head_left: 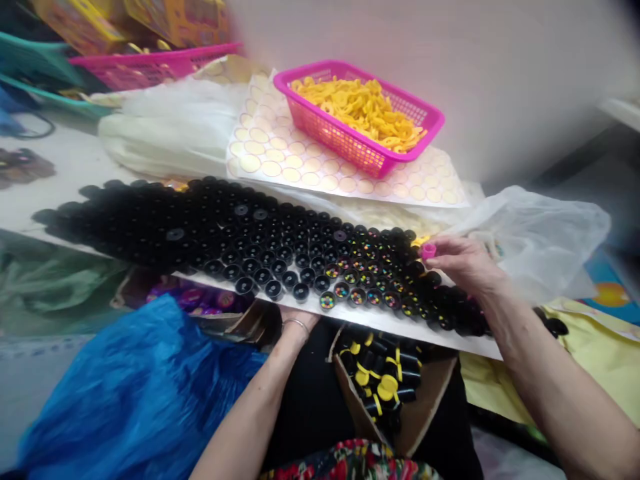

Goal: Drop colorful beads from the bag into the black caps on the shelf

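In my right hand (pixel 463 263) a small pink plastic cup (pixel 429 251) is pinched between thumb and fingertips, above the right part of the white board. Rows of small round black cups (pixel 243 287) cover that board (pixel 400 327). Several cups right of the middle contain tiny coloured beads (pixel 357 297); those to the left look bare inside. My left hand (pixel 299 319) reaches beneath the board's front edge, so its fingers are hidden. A bracelet circles that wrist.
Behind the board, a pink basket (pixel 340 143) of yellow plastic pieces (pixel 360 110) rests on a circle-printed sheet (pixel 295 175). A cardboard box (pixel 430 400) holds black tubes with yellow caps (pixel 387 387). A blue plastic bag (pixel 135 393) lies front left, a clear bag (pixel 545 233) right.
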Demonstrator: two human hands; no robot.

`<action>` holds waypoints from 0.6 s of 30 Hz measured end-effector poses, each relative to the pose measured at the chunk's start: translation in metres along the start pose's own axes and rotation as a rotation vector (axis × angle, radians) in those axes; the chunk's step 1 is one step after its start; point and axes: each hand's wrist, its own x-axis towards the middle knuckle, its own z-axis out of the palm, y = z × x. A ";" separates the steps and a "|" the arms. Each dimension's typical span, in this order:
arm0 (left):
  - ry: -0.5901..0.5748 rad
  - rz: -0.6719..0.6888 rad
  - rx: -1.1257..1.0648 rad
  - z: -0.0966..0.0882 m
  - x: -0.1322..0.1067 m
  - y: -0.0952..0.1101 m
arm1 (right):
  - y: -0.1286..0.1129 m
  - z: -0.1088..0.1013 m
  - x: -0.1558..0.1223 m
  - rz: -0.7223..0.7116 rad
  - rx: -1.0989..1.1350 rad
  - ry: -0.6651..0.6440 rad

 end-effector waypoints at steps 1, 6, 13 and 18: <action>0.008 0.002 -0.017 0.000 -0.001 0.000 | -0.006 0.017 0.002 -0.012 -0.012 -0.046; -0.038 0.001 -0.038 0.006 -0.012 0.000 | -0.024 0.100 0.018 -0.072 -0.278 -0.374; -0.067 0.042 -0.011 0.011 -0.010 0.000 | -0.021 0.154 0.038 -0.453 -0.931 -0.531; -0.129 0.083 0.043 0.013 -0.009 0.000 | -0.026 0.174 0.034 -0.630 -1.356 -0.501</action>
